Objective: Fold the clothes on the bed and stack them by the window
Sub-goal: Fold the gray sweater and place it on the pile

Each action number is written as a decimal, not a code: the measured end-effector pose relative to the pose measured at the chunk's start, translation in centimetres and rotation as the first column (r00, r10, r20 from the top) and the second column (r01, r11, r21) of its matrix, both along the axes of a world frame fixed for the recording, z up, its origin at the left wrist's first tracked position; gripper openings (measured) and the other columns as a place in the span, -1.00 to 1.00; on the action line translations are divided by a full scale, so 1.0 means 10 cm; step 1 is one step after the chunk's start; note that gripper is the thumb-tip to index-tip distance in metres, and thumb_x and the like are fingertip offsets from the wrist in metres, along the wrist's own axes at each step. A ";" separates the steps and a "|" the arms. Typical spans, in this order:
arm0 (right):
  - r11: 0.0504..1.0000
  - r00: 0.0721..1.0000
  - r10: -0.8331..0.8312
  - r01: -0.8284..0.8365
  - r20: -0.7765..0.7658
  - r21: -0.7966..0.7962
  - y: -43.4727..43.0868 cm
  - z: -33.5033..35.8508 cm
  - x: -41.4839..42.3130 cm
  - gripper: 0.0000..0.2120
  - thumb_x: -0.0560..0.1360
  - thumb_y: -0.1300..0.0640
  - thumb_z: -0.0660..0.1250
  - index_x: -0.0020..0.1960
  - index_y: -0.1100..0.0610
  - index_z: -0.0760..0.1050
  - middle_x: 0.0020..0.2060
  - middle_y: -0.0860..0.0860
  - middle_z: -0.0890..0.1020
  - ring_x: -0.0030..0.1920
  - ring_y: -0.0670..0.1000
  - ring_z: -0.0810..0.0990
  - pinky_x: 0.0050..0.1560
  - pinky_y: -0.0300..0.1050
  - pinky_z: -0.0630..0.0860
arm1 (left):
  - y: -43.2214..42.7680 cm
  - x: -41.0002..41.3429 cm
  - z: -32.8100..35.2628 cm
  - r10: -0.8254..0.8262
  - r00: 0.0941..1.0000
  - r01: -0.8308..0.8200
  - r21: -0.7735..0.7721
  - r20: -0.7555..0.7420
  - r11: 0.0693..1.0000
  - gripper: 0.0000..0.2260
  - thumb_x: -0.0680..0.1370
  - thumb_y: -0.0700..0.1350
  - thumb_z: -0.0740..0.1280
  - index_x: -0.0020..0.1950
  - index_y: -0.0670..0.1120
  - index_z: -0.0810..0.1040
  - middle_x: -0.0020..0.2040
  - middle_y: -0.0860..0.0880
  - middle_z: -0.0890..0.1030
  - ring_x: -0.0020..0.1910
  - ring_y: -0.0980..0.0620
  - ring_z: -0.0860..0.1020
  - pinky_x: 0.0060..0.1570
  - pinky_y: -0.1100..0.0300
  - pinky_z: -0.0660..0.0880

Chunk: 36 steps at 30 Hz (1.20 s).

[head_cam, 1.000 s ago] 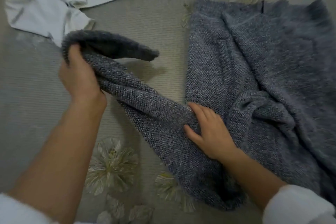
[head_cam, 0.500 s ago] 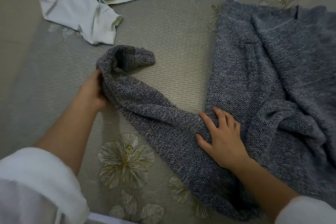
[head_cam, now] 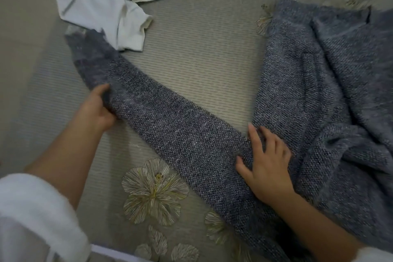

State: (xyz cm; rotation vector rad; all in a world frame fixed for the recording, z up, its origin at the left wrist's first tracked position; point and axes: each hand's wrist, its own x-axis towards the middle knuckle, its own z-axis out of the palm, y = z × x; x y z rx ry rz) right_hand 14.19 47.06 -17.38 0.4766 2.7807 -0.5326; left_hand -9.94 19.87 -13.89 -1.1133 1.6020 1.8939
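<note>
Laying out one sleeve (head_cam: 180,134) of a grey knit sweater (head_cam: 319,91) ahead of folding, viewed from above. Nearest, a white cuff (head_cam: 32,219) on the left forearm and an embroidered flower (head_cam: 155,193) on the bed cover (head_cam: 202,59) beneath the clothes. Right grip (head_cam: 268,166) spread open, fingers straight and pressed flat on the knit at the junction of sleeve and body, probably as an anchor against the body sliding under the pull. Left grip (head_cam: 95,108) clamped on the sleeve's near edge partway toward its end, thumb on top, other fingers hidden beneath; judged to be drawing the sleeve out straight and flat on a diagonal away from the body. Sleeve end blurred, just beside or touching a crumpled white garment (head_cam: 106,2) farther off, too blurred to tell which; that garment not yet folded. Sweater body to the right, rumpled and creased, not yet smoothed; folding judged barely begun. Bed cover a ribbed beige-grey weave, soft and likely to drag slightly on the knit, hence a flat press rather than a loose hold. No folded stack and no window in view; nothing of the room beyond the bed cover visible.
</note>
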 end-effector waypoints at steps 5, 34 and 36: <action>0.878 0.876 0.475 -0.467 -0.082 0.101 -0.22 0.04 -0.19 -0.39 0.52 -0.12 0.08 0.55 -0.07 0.06 0.55 0.05 0.08 0.55 0.11 -0.02 0.44 0.31 -0.04 | -0.08 0.02 -0.14 -0.080 0.997 0.080 -0.063 0.003 0.995 -0.87 0.57 -0.03 0.28 0.05 -0.04 0.54 -0.17 0.01 0.69 -0.16 0.06 0.62 -0.16 0.11 0.53; -0.261 0.360 -0.804 0.501 0.473 -0.825 2.79 0.63 0.41 -0.62 0.58 0.10 0.17 0.34 0.24 0.30 0.26 0.21 0.47 0.22 0.18 0.50 0.22 0.01 0.46 | 2.85 2.31 0.19 -0.999 -0.044 0.437 -0.900 -0.011 -0.010 -0.31 0.46 0.29 0.25 0.51 0.18 0.07 0.55 0.05 -0.31 0.48 0.02 -0.40 0.42 -0.09 -0.27; -0.154 0.347 -0.832 0.606 0.433 -0.780 2.83 0.57 0.27 -0.50 0.53 -0.01 0.33 0.35 0.22 0.31 0.13 0.15 0.50 0.08 0.11 0.55 0.05 -0.06 0.54 | 2.55 2.57 0.08 -0.995 -0.008 0.420 -0.902 0.104 -0.098 -0.19 0.38 0.31 0.32 0.53 0.23 0.00 0.56 0.02 -0.28 0.51 -0.03 -0.32 0.41 -0.18 -0.16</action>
